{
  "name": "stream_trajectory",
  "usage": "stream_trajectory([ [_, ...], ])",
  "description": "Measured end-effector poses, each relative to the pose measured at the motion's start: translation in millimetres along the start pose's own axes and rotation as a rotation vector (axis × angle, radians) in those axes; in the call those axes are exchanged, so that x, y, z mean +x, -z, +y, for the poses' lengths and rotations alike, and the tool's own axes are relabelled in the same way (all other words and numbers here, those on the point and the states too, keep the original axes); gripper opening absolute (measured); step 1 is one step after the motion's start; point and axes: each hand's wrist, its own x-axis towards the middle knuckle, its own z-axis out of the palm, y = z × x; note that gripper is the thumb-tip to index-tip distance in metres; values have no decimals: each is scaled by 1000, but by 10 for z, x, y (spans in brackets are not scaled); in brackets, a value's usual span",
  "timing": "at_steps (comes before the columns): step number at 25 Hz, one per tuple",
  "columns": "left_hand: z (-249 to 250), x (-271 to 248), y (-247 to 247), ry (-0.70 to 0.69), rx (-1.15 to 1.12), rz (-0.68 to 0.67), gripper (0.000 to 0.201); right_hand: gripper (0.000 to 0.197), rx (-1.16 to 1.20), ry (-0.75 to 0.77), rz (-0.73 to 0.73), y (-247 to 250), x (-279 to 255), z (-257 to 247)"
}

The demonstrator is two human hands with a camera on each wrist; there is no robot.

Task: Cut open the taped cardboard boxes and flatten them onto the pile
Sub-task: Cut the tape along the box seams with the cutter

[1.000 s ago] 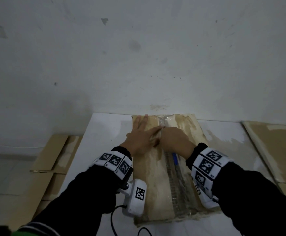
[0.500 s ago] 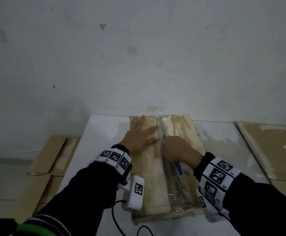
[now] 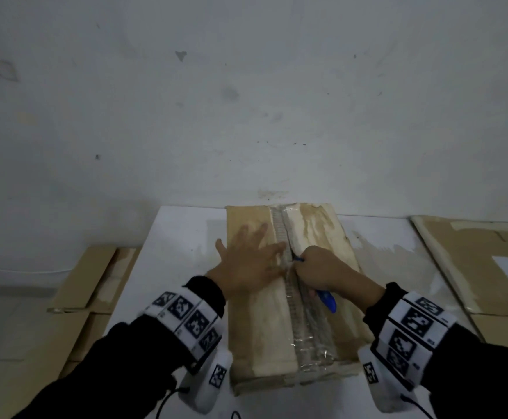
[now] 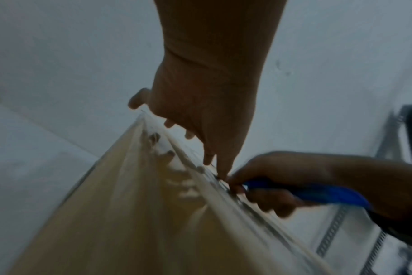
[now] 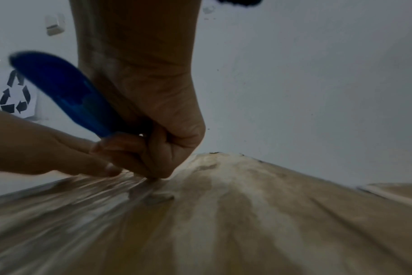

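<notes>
A person's left hand (image 3: 248, 261) lies flat with fingers spread on the top of a taped cardboard box (image 3: 258, 328), while the right hand (image 3: 322, 272) is curled tight around a blue-handled cutter (image 3: 326, 299), its tip set into the clear tape seam (image 3: 302, 328) just beside the left fingertips (image 3: 279, 246). The box sits on a white desk (image 3: 180, 237) directly under both hands and runs away from them to the wall (image 3: 246, 101). Flattened cardboard (image 3: 473, 261) lies to the right of the right hand, and more cardboard (image 3: 95, 267) lies lower, to the left of the left hand. The box looks light and fairly stiff, though its stained, worn top flaps would likely give under hard pressure, and the glossy tape looks slippery. The flat of a flap beside the seam seems the sound place to brace it, fingers kept clear of the blade's line. The wrist views are blurred, and the blade itself cannot be made out.
</notes>
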Motion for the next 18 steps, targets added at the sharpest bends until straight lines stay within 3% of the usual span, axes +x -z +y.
stream_trajectory([
  [9, 5, -167, -228, -26, 48, 72, 69, 35, -102, -17, -110, -42, -335, 10],
  [18, 2, -177, -205, -30, 20, 31, 70, 34, -39, -69, -146, -140, -665, 53],
])
